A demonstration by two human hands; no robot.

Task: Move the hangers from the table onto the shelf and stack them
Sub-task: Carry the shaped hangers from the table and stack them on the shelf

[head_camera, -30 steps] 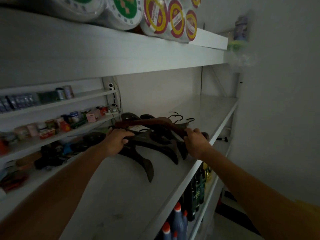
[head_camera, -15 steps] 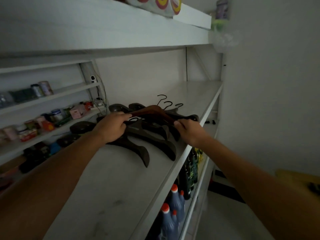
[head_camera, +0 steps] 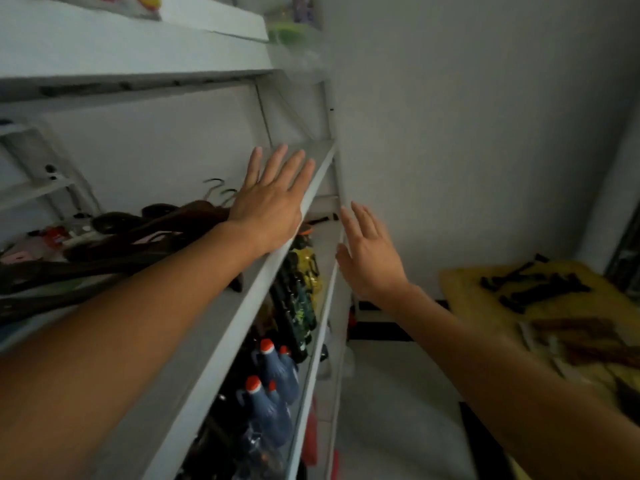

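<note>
**Left hand spread flat at the shelf edge; right hand open in the air**

The left hand has straight, fanned fingers and grips nothing. Its palm faces down over the front edge of the shelf; whether it touches the board cannot be told. Just left of its wrist lies the stack of hangers, dark and brown, overlapping on the shelf with their hooks pointing to the far wall. This lets the bodies nest and keeps the pile low and away from the edge.

The right hand hangs off the shelf to the right, fingers straight and slightly parted, also holding nothing. Both hands are thus free for another load.

At near right stands the table under a yellow cover. More hangers lie scattered on it, with blurred brown ones nearer the viewer. By this reading, part of the task remains.

Blue bottles with red caps fill the lower shelf.
</note>
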